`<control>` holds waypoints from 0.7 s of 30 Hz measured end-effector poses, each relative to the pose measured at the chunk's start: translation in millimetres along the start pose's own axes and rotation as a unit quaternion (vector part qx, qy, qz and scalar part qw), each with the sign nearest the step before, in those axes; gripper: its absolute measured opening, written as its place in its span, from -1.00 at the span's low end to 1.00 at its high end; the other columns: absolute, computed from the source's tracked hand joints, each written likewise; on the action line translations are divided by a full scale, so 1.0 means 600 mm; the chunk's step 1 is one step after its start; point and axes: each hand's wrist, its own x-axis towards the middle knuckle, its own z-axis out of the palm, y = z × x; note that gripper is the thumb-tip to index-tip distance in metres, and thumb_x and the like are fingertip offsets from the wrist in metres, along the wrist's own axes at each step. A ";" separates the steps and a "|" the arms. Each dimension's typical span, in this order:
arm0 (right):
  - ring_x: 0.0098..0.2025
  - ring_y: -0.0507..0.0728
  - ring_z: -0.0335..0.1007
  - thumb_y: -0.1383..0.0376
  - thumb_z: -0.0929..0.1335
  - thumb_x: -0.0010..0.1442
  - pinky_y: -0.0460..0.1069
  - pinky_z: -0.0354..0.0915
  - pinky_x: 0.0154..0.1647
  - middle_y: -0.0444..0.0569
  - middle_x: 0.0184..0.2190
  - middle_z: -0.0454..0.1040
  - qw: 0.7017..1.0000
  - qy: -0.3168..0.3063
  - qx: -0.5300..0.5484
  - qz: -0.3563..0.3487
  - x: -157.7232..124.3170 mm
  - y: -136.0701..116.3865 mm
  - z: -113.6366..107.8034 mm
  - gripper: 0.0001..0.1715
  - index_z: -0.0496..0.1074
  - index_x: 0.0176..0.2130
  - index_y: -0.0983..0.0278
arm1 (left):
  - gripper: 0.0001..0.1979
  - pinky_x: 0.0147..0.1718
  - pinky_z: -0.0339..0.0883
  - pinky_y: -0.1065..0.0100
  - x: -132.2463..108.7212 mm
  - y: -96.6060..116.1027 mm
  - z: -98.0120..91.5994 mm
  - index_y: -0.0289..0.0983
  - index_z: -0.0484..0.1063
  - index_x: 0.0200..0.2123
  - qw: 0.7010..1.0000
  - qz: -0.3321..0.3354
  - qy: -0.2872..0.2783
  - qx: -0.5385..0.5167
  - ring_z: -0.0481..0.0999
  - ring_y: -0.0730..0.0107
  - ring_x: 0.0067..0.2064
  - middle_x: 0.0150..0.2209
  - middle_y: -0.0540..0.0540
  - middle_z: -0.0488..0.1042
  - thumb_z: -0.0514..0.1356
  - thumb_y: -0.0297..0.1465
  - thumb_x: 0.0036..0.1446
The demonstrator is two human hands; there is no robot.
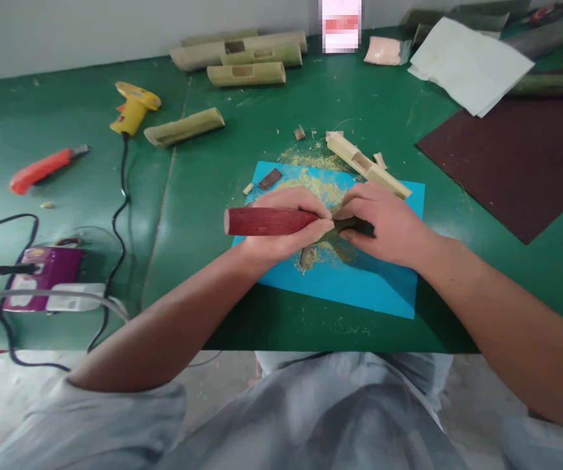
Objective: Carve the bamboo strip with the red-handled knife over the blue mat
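Shavings [318, 183] litter the blue sheet [359, 287]; left hand [286, 228] grips a red-handled tool [266, 221], right hand [391, 225] pinches a dark green piece [355, 227].

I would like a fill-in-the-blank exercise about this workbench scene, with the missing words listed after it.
1. The handle of the tool in the left hand is ____ in colour.
2. The right hand pinches a small dark piece above a sheet that is ____.
3. The glue gun on the table is ____.
4. The utility knife lies to the ____ of the glue gun.
Missing words: red; blue; yellow; left.
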 end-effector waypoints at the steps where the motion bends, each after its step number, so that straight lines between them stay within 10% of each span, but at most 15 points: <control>1: -0.07 0.26 0.45 0.31 0.35 0.25 0.19 0.35 -0.03 0.07 -0.16 0.51 1.000 0.000 0.001 0.002 0.000 0.000 0.000 -0.86 0.51 -0.17 0.24 | -0.79 -0.21 0.51 0.19 0.001 0.000 0.000 -0.13 0.59 -0.35 1.000 0.000 -0.002 -0.001 0.61 0.28 -0.30 -0.34 -0.05 0.64 0.36 -0.14 0.20; 21: -0.06 0.27 0.43 0.31 0.37 0.23 0.18 0.34 -0.01 0.07 -0.16 0.52 1.000 0.012 -0.003 0.002 -0.002 0.003 0.003 -0.84 0.51 -0.16 0.23 | -0.88 -0.28 0.41 0.22 0.004 -0.009 0.005 -0.19 0.51 -0.41 0.997 0.050 0.008 -0.054 0.54 0.36 -0.39 -0.42 0.01 0.56 0.34 -0.35 0.17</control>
